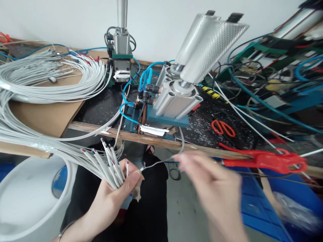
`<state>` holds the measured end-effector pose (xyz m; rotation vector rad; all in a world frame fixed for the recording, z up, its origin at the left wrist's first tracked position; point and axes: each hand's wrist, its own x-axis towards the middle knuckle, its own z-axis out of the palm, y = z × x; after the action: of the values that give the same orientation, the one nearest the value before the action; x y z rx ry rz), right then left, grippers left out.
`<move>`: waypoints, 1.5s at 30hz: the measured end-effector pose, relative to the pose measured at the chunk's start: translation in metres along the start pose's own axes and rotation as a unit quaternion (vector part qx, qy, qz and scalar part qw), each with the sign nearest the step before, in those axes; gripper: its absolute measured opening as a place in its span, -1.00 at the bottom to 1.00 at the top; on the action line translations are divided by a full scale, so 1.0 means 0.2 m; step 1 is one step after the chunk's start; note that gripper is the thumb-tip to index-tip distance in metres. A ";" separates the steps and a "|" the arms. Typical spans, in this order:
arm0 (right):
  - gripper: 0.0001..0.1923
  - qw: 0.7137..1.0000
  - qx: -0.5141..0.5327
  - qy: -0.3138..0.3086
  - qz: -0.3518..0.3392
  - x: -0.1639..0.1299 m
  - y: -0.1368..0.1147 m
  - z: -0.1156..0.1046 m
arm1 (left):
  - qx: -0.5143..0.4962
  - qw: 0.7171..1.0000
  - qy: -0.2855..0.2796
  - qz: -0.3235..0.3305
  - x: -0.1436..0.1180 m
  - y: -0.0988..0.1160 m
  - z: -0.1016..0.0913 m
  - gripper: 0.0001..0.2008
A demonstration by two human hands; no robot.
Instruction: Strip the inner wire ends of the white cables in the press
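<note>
In the head view my left hand (113,191) is closed around a bundle of white cables (111,164), whose cut ends stick up with small coloured cores showing. Between its thumb and forefinger one cable end points right, and a thin grey strand (156,163) stretches from it. My right hand (209,181), blurred, pinches around the far part of this strand. Below my left fingertips hangs a pale, frayed scrap (136,194). Right behind the strand stands a blue-based pneumatic machine (168,116) with two silver knurled cylinders.
Coiled white cables (50,92) lie on cardboard at the left, above a white bucket (37,201). Red-handled cutters (267,159) hang over the bench's wooden edge (202,149). Orange-handled scissors (223,128) lie among scraps. A second machine (122,50) stands behind; blue bins (259,211) are below right.
</note>
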<state>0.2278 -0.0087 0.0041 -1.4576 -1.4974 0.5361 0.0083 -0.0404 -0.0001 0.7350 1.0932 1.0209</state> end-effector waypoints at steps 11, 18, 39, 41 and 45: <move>-0.82 0.959 0.110 -0.259 0.021 -0.07 -0.16 0.12 | 0.120 0.982 -0.144 -0.016 0.01 -0.03 -0.05 -0.69; -0.81 0.868 0.155 -0.471 0.031 0.10 -0.15 0.05 | 0.122 0.970 -0.199 -0.062 -0.01 0.01 -0.08 -0.72; -0.88 0.890 0.419 -0.064 0.167 -0.22 -0.04 0.36 | 0.042 0.999 -0.002 0.004 0.04 -0.07 0.04 -0.68; -0.89 0.894 0.413 -0.057 0.163 -0.22 -0.03 0.36 | 0.047 0.999 -0.014 -0.005 0.04 -0.07 0.04 -0.70; -0.92 0.899 0.406 -0.010 0.164 -0.19 -0.03 0.35 | 0.064 0.997 -0.043 0.000 0.04 -0.08 0.02 -0.74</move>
<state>0.1607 -0.0242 -0.0355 -1.0135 -0.8458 1.2125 0.0168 -0.0387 -0.0153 0.8742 1.0906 0.9158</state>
